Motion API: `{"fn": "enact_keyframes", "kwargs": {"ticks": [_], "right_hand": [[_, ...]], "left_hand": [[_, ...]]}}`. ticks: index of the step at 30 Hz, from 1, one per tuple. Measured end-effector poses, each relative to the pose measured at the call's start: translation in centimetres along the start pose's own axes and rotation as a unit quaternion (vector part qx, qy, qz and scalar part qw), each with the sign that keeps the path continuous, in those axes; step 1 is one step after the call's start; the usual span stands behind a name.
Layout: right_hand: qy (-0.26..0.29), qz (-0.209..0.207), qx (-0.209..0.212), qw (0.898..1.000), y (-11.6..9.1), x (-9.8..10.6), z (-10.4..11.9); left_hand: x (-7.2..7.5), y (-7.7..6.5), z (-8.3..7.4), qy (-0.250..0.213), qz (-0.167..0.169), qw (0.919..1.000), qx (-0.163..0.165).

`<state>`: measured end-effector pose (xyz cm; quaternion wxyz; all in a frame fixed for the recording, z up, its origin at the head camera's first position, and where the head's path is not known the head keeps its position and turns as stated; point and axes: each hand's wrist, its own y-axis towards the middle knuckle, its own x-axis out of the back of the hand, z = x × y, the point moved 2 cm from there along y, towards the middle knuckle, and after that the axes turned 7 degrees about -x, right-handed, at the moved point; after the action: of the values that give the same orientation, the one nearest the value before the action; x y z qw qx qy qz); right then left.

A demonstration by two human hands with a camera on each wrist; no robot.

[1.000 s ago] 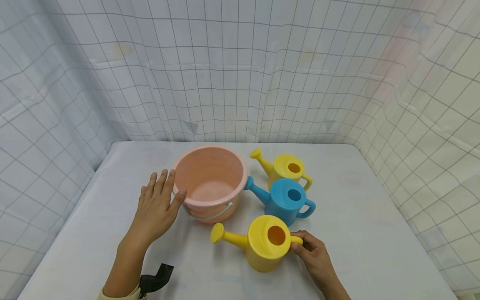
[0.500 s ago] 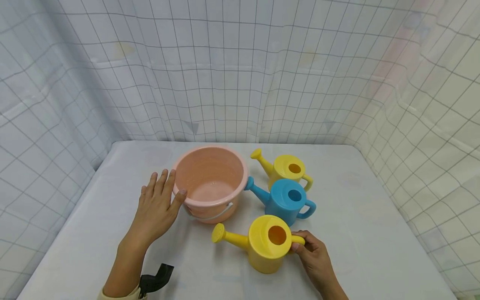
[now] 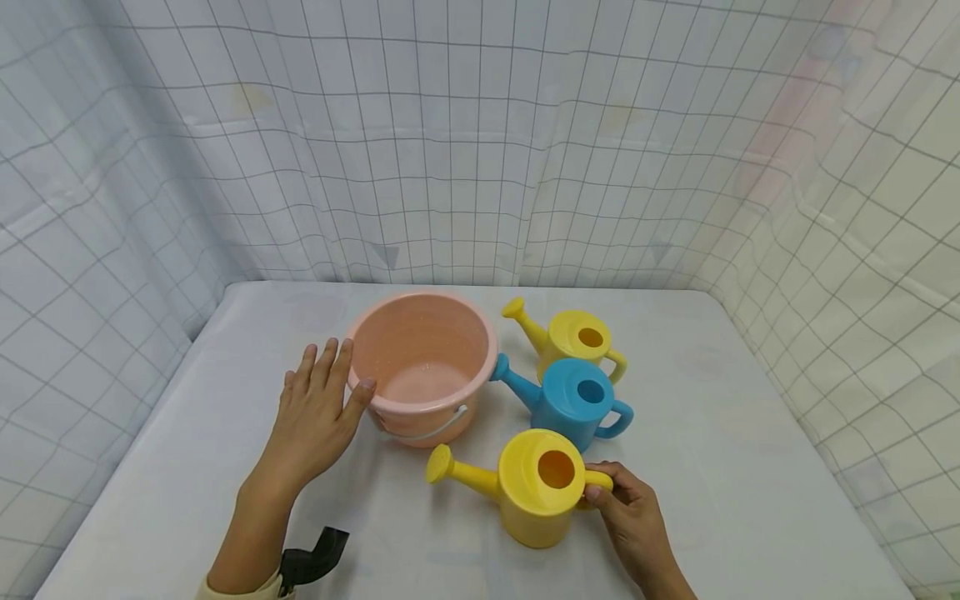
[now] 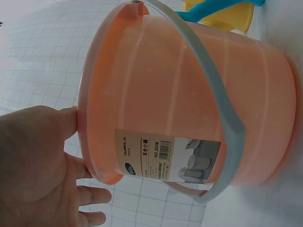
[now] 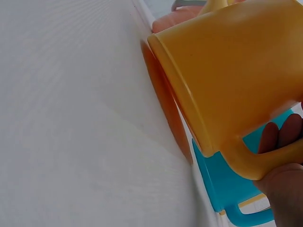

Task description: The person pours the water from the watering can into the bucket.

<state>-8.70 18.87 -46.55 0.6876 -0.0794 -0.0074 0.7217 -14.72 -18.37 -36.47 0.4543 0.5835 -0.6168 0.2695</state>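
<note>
My right hand point(image 3: 636, 521) pinches the handle of a yellow watering can point(image 3: 542, 492) near the front of the table; its spout points left. In the right wrist view a narrow gap shows under part of the base of this can point(image 5: 227, 71). My left hand point(image 3: 313, 417) has its fingers extended against the left rim of a pink bucket point(image 3: 423, 408). From the left wrist, the thumb and a finger touch the rim of the bucket point(image 4: 199, 94), whose grey handle hangs down over a paper label. No contents show inside the bucket.
A blue watering can point(image 3: 573, 404) stands right of the bucket, its spout close to the rim. Behind it is another yellow watering can point(image 3: 573, 337). The white table point(image 3: 750, 483) is enclosed by grid-patterned curtains point(image 3: 480, 167). A black strap piece point(image 3: 315, 558) sticks out at my left wrist.
The front yellow watering can has shifted slightly to the right in my right hand's grip. My left hand and the bucket are practically still.
</note>
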Motion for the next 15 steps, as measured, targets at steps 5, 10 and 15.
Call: {"fn": "enact_keyframes", "kwargs": {"ticks": [5, 10, 15], "right_hand": [[0.001, -0.003, 0.004, 1.0, -0.1, 0.0, 0.3], [0.008, 0.0, 0.016, 1.0, -0.3, -0.1, 0.9], [0.015, 0.013, 0.042, 0.999, -0.6, -0.3, 1.9]], "left_hand": [[-0.1, 0.0, 0.0, 0.0, -0.002, 1.0, 0.0], [-0.1, 0.0, 0.1, 0.001, -0.005, 1.0, 0.001], [-0.1, 0.0, 0.1, 0.001, -0.005, 1.0, 0.001]]}}
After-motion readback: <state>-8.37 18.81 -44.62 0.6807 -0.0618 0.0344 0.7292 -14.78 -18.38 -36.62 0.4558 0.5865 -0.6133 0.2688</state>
